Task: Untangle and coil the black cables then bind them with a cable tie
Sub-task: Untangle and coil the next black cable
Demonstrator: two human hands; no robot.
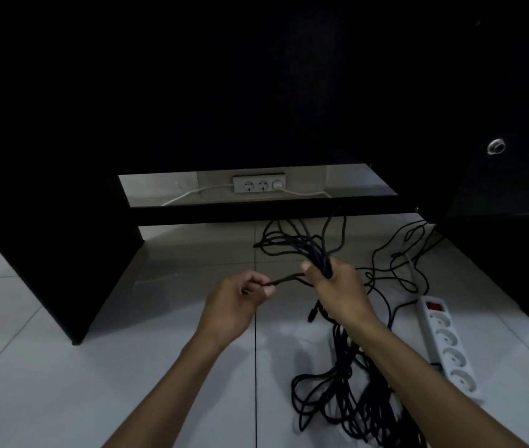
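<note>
Thin, matte black cables (308, 245) are bunched in the right hand (334, 286); one strand is pinched by the left hand (240, 302) beside it.

Cables (337, 392) on floor (62, 367), power strip (447, 344) to their right.

A white power strip (446, 345) with a red switch lies on the pale tiled floor (62, 367) at right. Far back, a wall socket panel (259, 184) shows beneath the black desk (62, 237), white cords (192, 192) trailing from it.
</note>
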